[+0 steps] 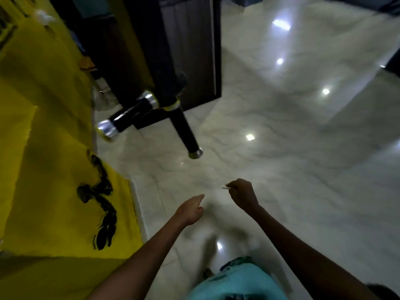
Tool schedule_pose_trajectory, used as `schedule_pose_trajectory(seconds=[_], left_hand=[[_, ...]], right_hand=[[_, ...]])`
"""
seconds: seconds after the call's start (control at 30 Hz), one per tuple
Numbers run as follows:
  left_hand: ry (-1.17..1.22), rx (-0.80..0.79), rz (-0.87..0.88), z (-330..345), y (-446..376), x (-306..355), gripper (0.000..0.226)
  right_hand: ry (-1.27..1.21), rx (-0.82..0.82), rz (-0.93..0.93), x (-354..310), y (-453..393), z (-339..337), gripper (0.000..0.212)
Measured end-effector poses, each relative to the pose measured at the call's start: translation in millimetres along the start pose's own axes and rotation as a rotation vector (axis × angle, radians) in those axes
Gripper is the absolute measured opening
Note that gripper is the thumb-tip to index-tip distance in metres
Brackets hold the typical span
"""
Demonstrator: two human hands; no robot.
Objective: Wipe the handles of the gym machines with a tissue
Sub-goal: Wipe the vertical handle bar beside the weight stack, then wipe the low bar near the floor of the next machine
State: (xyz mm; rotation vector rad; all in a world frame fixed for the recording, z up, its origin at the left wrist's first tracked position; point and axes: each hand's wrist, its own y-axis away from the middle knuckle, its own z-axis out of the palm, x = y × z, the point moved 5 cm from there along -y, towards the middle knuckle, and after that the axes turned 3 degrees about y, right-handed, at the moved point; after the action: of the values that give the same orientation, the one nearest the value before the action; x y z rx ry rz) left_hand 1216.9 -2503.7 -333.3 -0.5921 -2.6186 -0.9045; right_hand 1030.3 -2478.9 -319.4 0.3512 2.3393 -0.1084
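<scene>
Two black machine handles with silver end caps jut out ahead of me: one handle [127,114] lies crosswise at the left, the other handle [187,135] points down toward me. My right hand [243,194] is curled in a fist and pinches a small pale tissue [226,187], only a sliver of which shows. My left hand [191,208] hangs beside it with loosely bent fingers and holds nothing. Both hands are low, well short of the handles. The frame is blurred.
A yellow wall [43,148] with a black painted figure [101,202] runs along the left. A dark machine column [186,44] stands behind the handles. Glossy pale marble floor [281,148] spreads to the right with light reflections.
</scene>
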Motion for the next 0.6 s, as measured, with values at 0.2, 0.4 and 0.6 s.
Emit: schedule_pose_trajectory(seconds=[0.2, 0.4, 0.6], left_hand=[[-0.175, -0.238, 0.068, 30.4, -43.3, 54.4, 0.049], [-0.361, -0.305, 0.249, 53.0, -80.1, 130.0, 0.044], [-0.562, -0.365, 0.432, 75.2, -114.9, 220.1, 0.04]], right_hand=[[0.013, -0.016, 0.298, 82.4, 16.0, -38.0, 0.021], [0.026, 0.017, 0.462, 139.5, 35.2, -80.7, 0.019], [0.0, 0.136, 0.62, 185.6, 66.0, -140.2, 0.016]])
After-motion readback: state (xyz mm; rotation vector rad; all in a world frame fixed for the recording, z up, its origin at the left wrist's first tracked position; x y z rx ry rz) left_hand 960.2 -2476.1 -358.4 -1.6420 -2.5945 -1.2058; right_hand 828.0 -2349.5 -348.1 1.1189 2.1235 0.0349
